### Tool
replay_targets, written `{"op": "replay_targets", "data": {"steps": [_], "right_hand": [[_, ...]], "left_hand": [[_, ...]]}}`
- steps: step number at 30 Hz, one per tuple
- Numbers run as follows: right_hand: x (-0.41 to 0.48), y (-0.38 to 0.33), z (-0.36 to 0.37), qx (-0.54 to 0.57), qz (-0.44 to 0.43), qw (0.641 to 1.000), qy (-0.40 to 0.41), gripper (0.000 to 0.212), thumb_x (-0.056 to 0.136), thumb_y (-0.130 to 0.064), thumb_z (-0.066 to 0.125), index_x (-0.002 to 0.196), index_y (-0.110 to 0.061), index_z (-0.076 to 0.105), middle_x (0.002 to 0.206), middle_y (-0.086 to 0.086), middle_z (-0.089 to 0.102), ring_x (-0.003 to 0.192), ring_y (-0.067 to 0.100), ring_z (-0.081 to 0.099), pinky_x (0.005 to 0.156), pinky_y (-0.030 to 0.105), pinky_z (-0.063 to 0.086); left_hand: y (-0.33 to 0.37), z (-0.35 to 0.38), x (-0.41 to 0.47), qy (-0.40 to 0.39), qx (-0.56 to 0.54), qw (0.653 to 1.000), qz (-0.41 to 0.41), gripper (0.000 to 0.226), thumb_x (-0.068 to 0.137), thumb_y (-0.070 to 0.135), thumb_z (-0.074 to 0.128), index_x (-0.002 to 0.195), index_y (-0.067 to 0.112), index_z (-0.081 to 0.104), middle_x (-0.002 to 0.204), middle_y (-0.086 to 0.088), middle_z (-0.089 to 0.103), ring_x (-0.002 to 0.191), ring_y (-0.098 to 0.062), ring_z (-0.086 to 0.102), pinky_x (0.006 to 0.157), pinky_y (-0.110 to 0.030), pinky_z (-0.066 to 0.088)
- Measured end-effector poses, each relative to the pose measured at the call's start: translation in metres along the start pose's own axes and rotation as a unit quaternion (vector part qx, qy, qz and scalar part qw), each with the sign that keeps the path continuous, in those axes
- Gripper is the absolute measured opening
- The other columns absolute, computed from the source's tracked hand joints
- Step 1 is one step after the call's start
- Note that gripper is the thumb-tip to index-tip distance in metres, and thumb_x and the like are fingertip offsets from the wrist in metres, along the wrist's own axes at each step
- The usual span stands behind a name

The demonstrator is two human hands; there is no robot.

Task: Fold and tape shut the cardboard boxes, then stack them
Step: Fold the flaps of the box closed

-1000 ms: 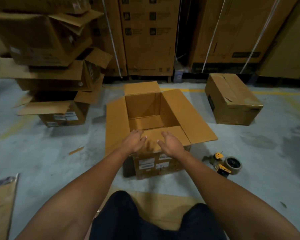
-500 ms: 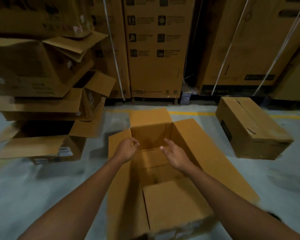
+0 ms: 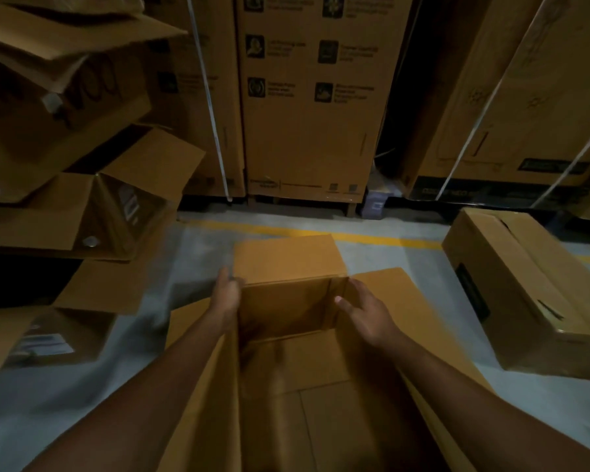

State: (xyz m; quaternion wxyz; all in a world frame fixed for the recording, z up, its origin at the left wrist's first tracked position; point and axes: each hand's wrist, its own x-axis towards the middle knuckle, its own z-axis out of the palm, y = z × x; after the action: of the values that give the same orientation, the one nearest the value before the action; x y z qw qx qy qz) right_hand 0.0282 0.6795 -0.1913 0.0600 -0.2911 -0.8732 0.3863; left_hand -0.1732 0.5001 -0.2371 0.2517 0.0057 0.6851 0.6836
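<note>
1. An open cardboard box (image 3: 286,321) stands on the grey floor (image 3: 65,403) right in front of the person, with both forearms reaching out over it.
2. Its far flap (image 3: 288,258) is tipped outward, away from the person. The long right flap (image 3: 399,301) lies spread out to the side.
3. The left hand (image 3: 227,298) is at the box's far left corner, fingers pointing up along the far flap's left edge. It is blurred, so I cannot tell whether it grips the cardboard.
4. The right hand (image 3: 365,313) is at the box's far right corner, fingers spread and relaxed, grasping nothing.
5. Right of the box, apart from it, a closed carton (image 3: 525,294) lies on the floor.
6. Left of the box is a stack of open boxes (image 3: 65,216) with their flaps hanging out.
7. Beyond the box runs a yellow floor line (image 3: 372,238), and behind that stand tall printed cartons (image 3: 314,114).
</note>
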Motion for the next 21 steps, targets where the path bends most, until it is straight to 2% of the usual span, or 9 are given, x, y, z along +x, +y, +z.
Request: {"op": "replay_targets", "data": {"steps": [2, 5, 7, 8, 11, 13, 15, 18, 21], "right_hand": [[0.008, 0.002, 0.001, -0.014, -0.002, 1.000, -0.011, 0.067, 0.102, -0.035, 0.054, 0.157, -0.014, 0.022, 0.160, 0.006, 0.034, 0.145, 0.027, 0.036, 0.109, 0.028, 0.032], [0.021, 0.004, 0.001, -0.059, -0.024, 0.997, -0.031, 0.073, 0.101, -0.033, 0.057, 0.158, -0.013, 0.016, 0.162, 0.004, 0.029, 0.147, 0.024, 0.031, 0.110, 0.025, 0.029], [0.029, 0.000, -0.002, -0.107, -0.042, 0.993, -0.034, 0.077, 0.101, -0.034, 0.057, 0.160, -0.014, 0.012, 0.165, 0.006, 0.023, 0.149, 0.024, 0.026, 0.114, 0.028, 0.027], [0.033, -0.004, -0.001, -0.147, -0.058, 0.987, -0.022, 0.079, 0.101, -0.035, 0.056, 0.160, -0.016, 0.008, 0.166, 0.006, 0.017, 0.152, 0.024, 0.020, 0.117, 0.031, 0.025], [0.037, -0.023, 0.009, -0.320, -0.154, 0.934, 0.034, 0.082, 0.098, -0.028, 0.056, 0.160, -0.023, 0.002, 0.168, 0.007, -0.001, 0.155, 0.025, -0.001, 0.125, 0.049, 0.013], [0.040, -0.035, 0.023, -0.397, -0.208, 0.893, 0.035, 0.089, 0.093, -0.024, 0.060, 0.160, -0.025, 0.001, 0.168, 0.009, -0.007, 0.155, 0.027, -0.009, 0.123, 0.057, 0.002], [0.045, -0.038, 0.039, -0.433, -0.209, 0.877, 0.007, 0.088, 0.092, -0.022, 0.062, 0.159, -0.026, 0.005, 0.168, 0.007, -0.005, 0.154, 0.029, -0.007, 0.122, 0.059, -0.004], [0.047, -0.021, 0.064, -0.416, -0.153, 0.891, -0.101, 0.069, 0.097, -0.019, 0.053, 0.157, -0.024, 0.021, 0.166, 0.007, 0.015, 0.152, 0.028, 0.016, 0.123, 0.047, 0.012], [0.038, 0.006, 0.093, -0.411, -0.118, 0.894, -0.130, 0.073, 0.099, -0.016, 0.049, 0.160, -0.025, 0.010, 0.169, 0.003, 0.003, 0.154, 0.026, 0.006, 0.123, 0.044, 0.011]], "left_hand": [[0.004, 0.002, 0.013, 0.029, -0.123, 0.991, -0.040, 0.036, 0.101, 0.034, 0.043, 0.113, 0.004, 0.058, 0.099, -0.014, 0.068, 0.081, -0.019, 0.065, 0.067, -0.027, 0.051], [0.006, -0.008, 0.033, 0.032, -0.113, 0.992, -0.049, 0.035, 0.109, 0.029, 0.027, 0.140, 0.022, 0.042, 0.103, -0.011, 0.060, 0.087, -0.023, 0.057, 0.074, -0.031, 0.043], [0.005, -0.016, 0.047, 0.019, -0.085, 0.994, -0.059, 0.046, 0.109, 0.035, 0.025, 0.151, 0.016, 0.032, 0.112, -0.014, 0.059, 0.091, -0.028, 0.057, 0.078, -0.034, 0.041], [0.006, -0.019, 0.047, 0.020, -0.087, 0.994, -0.058, 0.048, 0.109, 0.037, 0.027, 0.148, 0.011, 0.037, 0.106, -0.013, 0.059, 0.081, -0.025, 0.055, 0.071, -0.032, 0.039], [0.004, -0.023, 0.041, 0.006, -0.057, 0.998, -0.041, 0.043, 0.108, 0.036, 0.031, 0.107, 0.011, 0.066, 0.084, -0.005, 0.063, 0.065, -0.013, 0.056, 0.059, -0.024, 0.039], [-0.002, -0.019, 0.030, -0.020, 0.018, 1.000, -0.004, 0.044, 0.105, 0.027, 0.043, 0.077, 0.007, 0.072, 0.069, -0.001, 0.071, 0.059, -0.005, 0.064, 0.066, -0.023, 0.045], [-0.012, -0.016, 0.026, -0.022, 0.110, 0.993, 0.047, 0.033, 0.095, 0.012, 0.060, 0.066, 0.007, 0.072, 0.062, 0.007, 0.069, 0.065, -0.006, 0.064, 0.070, -0.026, 0.043], [-0.027, -0.017, 0.022, -0.038, 0.297, 0.939, 0.170, 0.020, 0.088, 0.031, 0.067, 0.083, 0.014, 0.076, 0.085, 0.000, 0.065, 0.086, -0.017, 0.060, 0.076, -0.027, 0.043], [-0.061, -0.021, 0.011, -0.077, 0.504, 0.825, 0.243, 0.075, 0.083, 0.061, 0.026, 0.132, 0.018, 0.063, 0.140, -0.013, 0.050, 0.133, -0.031, 0.041, 0.108, -0.038, 0.034]]}}
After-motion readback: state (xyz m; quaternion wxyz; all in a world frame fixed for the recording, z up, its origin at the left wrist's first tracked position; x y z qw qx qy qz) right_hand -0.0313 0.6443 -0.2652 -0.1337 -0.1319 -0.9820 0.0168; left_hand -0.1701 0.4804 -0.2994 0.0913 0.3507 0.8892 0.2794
